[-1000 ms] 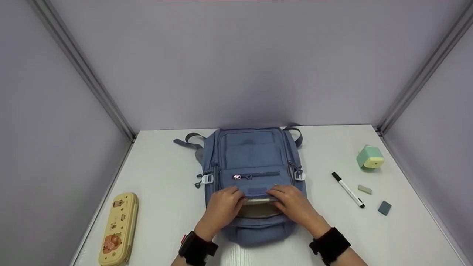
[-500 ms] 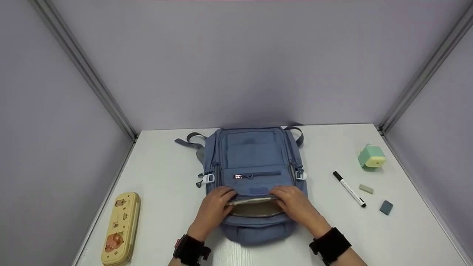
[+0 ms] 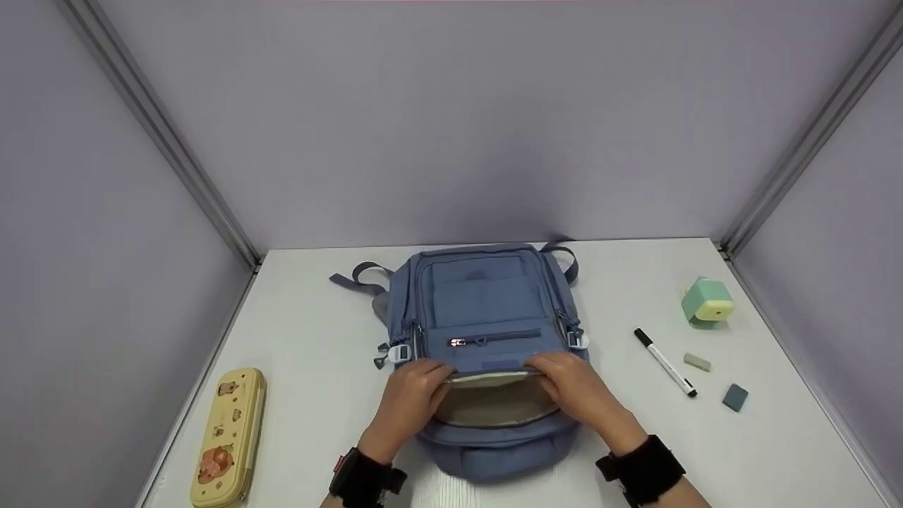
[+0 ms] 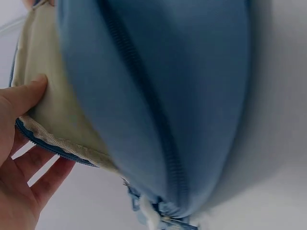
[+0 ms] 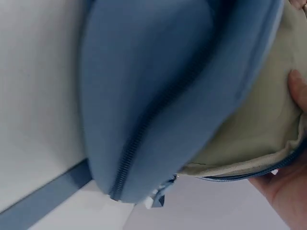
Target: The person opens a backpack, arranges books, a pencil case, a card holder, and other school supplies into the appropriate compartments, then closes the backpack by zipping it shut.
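Note:
A blue backpack lies on its back, its bottom pocket mouth towards me and gaping on a beige lining. My left hand pinches the left part of the pocket's upper edge. In the left wrist view its thumb lies on the lining, with the other fingers outside, below the zipper edge. The right part of that edge is held by my right hand, thumb inside against the lining and fingers behind, partly out of frame. The pocket's deeper inside is hidden.
On the white table, a yellow pencil case lies at the left. To the right are a green and yellow pencil sharpener, a white marker, a small grey-green block and a dark one. Grey panels enclose the table.
My left hand has shifted left along the pocket edge and my right hand slightly right. The pocket mouth gapes wider, showing more lining, and the flap is raised more.

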The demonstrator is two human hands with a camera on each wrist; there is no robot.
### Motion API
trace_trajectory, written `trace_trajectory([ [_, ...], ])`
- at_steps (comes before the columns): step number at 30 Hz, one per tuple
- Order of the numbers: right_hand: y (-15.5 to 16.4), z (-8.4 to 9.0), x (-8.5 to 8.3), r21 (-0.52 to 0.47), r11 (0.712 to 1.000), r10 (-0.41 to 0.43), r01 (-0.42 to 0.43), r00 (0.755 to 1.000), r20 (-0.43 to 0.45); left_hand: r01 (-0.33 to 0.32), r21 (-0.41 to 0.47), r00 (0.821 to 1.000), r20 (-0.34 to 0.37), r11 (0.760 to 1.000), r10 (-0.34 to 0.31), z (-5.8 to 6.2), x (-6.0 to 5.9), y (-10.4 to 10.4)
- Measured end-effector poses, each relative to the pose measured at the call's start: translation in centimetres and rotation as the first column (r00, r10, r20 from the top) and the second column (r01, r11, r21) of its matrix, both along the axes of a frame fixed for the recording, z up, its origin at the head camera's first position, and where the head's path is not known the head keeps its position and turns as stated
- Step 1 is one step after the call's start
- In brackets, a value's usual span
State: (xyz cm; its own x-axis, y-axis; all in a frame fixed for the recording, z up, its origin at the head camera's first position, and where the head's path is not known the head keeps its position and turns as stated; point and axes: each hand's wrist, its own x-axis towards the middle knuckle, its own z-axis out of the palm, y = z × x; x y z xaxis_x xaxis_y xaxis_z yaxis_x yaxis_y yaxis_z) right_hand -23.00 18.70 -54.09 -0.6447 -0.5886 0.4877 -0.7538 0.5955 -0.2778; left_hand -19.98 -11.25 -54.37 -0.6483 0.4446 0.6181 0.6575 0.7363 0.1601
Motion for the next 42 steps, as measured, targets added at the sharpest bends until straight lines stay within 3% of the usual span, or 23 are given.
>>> trace_trajectory([
  [5, 0.4, 1.7, -0.1, -0.003, 1.000, 0.009, -0.009, 0.999, 0.051, 0.014, 0.015, 1.000, -0.023, 1.000, -0.014, 1.5, 0.0, 0.3],
  [11, 0.8, 3.6, -1.0, 0.009, 0.999, 0.033, -0.034, 0.991, 0.128, 0.067, 0.090, 0.998, 0.000, 0.994, -0.067, 1.8, -0.6, -0.2],
  [18, 1.0, 6.4, -2.3, -0.016, 0.997, 0.080, -0.078, 0.971, 0.226, 0.164, 0.279, 0.976, 0.095, 0.946, -0.197, 1.4, -1.5, -1.0],
  [25, 1.1, 8.0, -3.1, -0.041, 0.993, 0.122, -0.115, 0.960, 0.251, 0.191, 0.359, 0.978, 0.014, 0.914, -0.210, 2.1, -1.9, -0.5],
  [29, 1.1, 8.7, -4.2, -0.079, 0.992, 0.116, -0.097, 0.950, 0.291, 0.138, 0.414, 0.987, 0.017, 0.900, -0.159, 2.9, -2.8, 0.0],
  [35, 1.2, 8.8, -6.4, -0.111, 0.994, 0.043, -0.007, 0.944, 0.328, -0.007, 0.480, 0.990, 0.130, 0.878, -0.063, 3.7, -5.2, 0.5],
  [42, 3.2, 8.1, -8.5, -0.187, 0.970, -0.071, 0.157, 0.914, 0.398, -0.189, 0.539, 0.937, 0.348, 0.821, -0.013, 4.5, -7.0, 0.1],
])
